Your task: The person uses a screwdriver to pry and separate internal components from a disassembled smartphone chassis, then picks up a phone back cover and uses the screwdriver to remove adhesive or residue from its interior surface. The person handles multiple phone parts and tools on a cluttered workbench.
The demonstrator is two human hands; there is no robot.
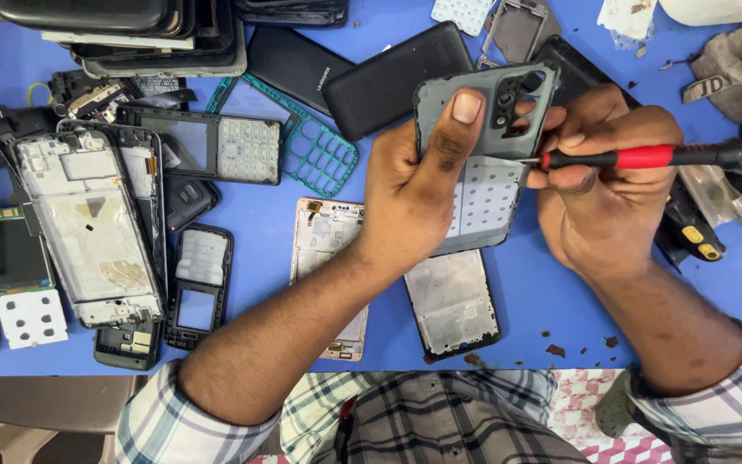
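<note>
Grip first: the left hand (414, 193) is clamped on a grey phone frame (483, 99), thumb flat on its top and fingers behind it. It holds the frame up over the worktop (259, 335), between both hands. The right hand (603, 172) has its grip closed tight around a red and black screwdriver (646, 156). The thin tip touches the frame's right edge, just under the camera holes.

I think the work right now is poking or turning something small at that edge. I cannot see a screw there. The tip is thin and so is the frame, so this looks like it needs a still left hand and a soft, careful push.

The blue worktop is the biggest thing, and it is full of phone parts. Far left of the grip and up is a pile of dark shells (130, 34). Far left and lower lies a big white and silver frame (88, 228). Just above the left hand lies a black back cover (397, 77). Left of that is another black cover (294, 60) with a tiny line of pale letters on it. Under the hands lie a black frame (453, 301) and a pink-gold frame (324, 241). A teal keypad frame (319, 155) sits left of the left hand.

Right of the right hand is a small clear plastic bag (714, 193). Above it is a grey cloth (740, 69) with big dark letters on it.
</note>
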